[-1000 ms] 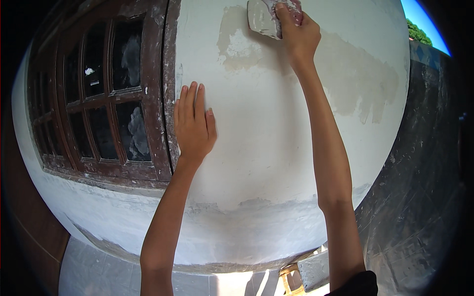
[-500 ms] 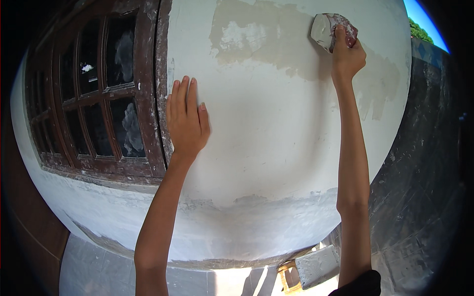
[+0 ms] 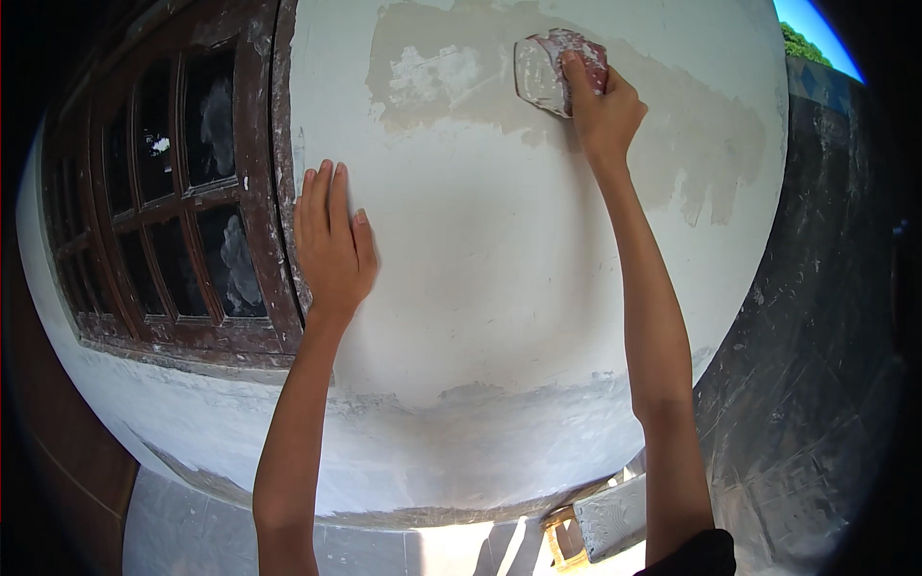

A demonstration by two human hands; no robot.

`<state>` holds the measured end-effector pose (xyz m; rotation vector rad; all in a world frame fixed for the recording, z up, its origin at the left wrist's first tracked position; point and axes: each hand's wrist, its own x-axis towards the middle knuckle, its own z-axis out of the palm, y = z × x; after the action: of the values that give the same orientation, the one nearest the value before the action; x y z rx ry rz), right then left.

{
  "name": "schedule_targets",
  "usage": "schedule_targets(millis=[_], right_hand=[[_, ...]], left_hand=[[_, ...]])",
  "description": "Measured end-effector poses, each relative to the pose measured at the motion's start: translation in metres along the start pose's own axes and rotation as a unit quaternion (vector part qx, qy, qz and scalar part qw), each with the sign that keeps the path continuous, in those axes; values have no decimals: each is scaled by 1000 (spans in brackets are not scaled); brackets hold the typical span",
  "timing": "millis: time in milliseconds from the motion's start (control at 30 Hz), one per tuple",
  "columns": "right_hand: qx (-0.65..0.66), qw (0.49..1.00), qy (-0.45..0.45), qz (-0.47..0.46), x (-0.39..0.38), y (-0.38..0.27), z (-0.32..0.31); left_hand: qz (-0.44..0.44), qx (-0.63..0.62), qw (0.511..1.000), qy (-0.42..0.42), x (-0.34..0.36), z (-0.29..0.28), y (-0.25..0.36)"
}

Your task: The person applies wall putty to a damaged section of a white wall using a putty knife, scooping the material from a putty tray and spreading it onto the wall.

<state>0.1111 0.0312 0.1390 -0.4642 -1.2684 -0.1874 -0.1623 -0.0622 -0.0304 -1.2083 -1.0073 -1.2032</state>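
Note:
In my right hand [image 3: 609, 115] is a putty scraper [image 3: 544, 77] with a dark red grip and a wide blade smeared with pale filler. Its blade lies against the upper part of the white wall [image 3: 461, 259], over a greyish-beige patch of putty [image 3: 663, 125] that stretches to both sides. Lower and to the left, my left hand [image 3: 332, 245] rests flat on the wall beside the window frame, fingers stretched out, holding nothing.
A brown wooden window [image 3: 182, 192] with dark panes fills the left. Down by the wall's foot, a grey putty-covered board [image 3: 615, 518] sits on a small wooden stool [image 3: 565, 538]. A dark wall [image 3: 807, 288] stands to the right; grey tiles [image 3: 192, 523] cover the floor.
My right hand has swept the scraper leftward across the putty patch. The view has shifted slightly to the right, while my left hand stays flat by the window frame.

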Motion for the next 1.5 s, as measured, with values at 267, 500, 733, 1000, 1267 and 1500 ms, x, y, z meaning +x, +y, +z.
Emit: schedule_targets(millis=[267, 500, 733, 1000, 1267, 1500], right_hand=[[209, 973, 63, 79, -14, -34, -2], [52, 981, -122, -142, -37, -60, 73], [-33, 999, 31, 4, -4, -3, -9], [158, 985, -43, 44, -23, -53, 32], [-24, 986, -59, -154, 0, -38, 49], [-84, 983, 158, 49, 24, 12, -21]], left_hand=[[1, 13, 1000, -2, 0, 6, 1], [0, 12, 1000, -6, 1, 1, 1], [-2, 10, 1000, -8, -2, 0, 1], [-8, -1, 1000, -13, -1, 2, 3], [-2, -1, 1000, -14, -1, 1, -1], [-15, 13, 999, -26, -1, -1, 5]])
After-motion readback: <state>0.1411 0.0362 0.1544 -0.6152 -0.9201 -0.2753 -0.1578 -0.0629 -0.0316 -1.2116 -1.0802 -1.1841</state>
